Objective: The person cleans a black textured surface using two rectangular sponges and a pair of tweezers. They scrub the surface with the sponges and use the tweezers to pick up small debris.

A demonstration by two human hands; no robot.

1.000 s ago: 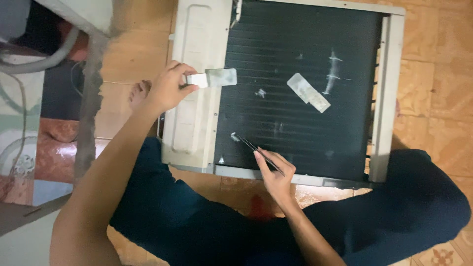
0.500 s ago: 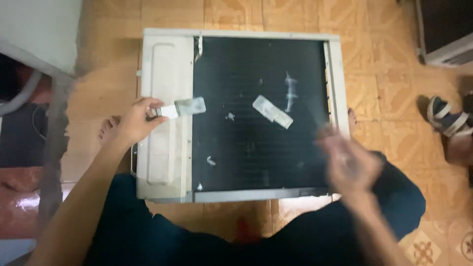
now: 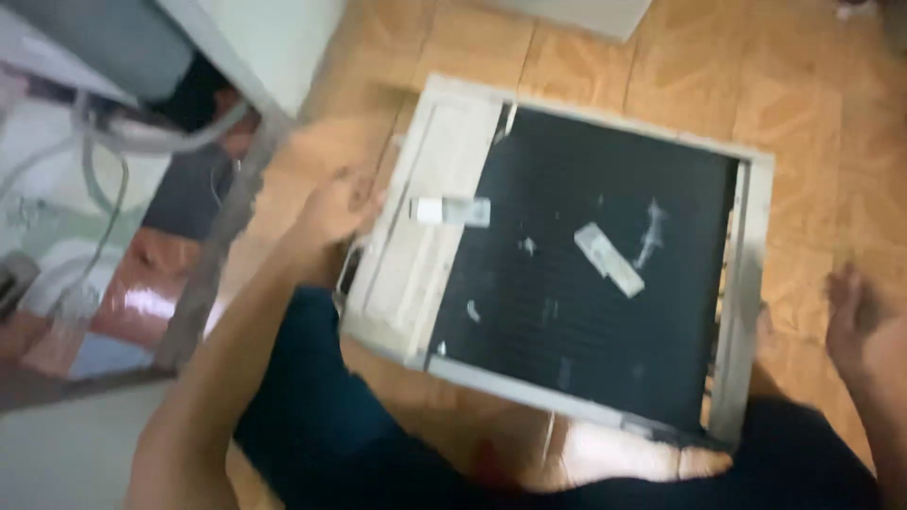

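Black finned coil fills most of the air conditioner unit (image 3: 576, 283) that lies flat on the orange tiled floor (image 3: 850, 123) in front of us, framed by a pale cream metal casing. We see the unit turned a little askew, its near edge resting against our legs in dark trousers (image 3: 312, 416), with a bare foot (image 3: 614, 458) showing just below the frame.

Our left hand (image 3: 335, 203) sits at the unit's left edge, touching the cream side panel; the picture is blurred by motion, so we cannot tell whether the fingers are curled round the edge or only pressed against it. Just beside that hand, a small strip of pale tape (image 3: 452, 211) lies across the seam between the cream panel and the black coil. A second, larger strip of pale tape (image 3: 609, 259) lies slanted near the middle of the coil, with a whitish smear just beside it and a few small pale flecks scattered on the fins.

Our right hand (image 3: 855, 316) is off to the right, well apart from the tape and just outside the unit's right frame, hovering over the floor. It looks loosely open and holds nothing we can make out, though it too is blurred.

To the left stands a grey metal frame (image 3: 222, 241) with hoses and a white appliance body (image 3: 274, 38) above it.
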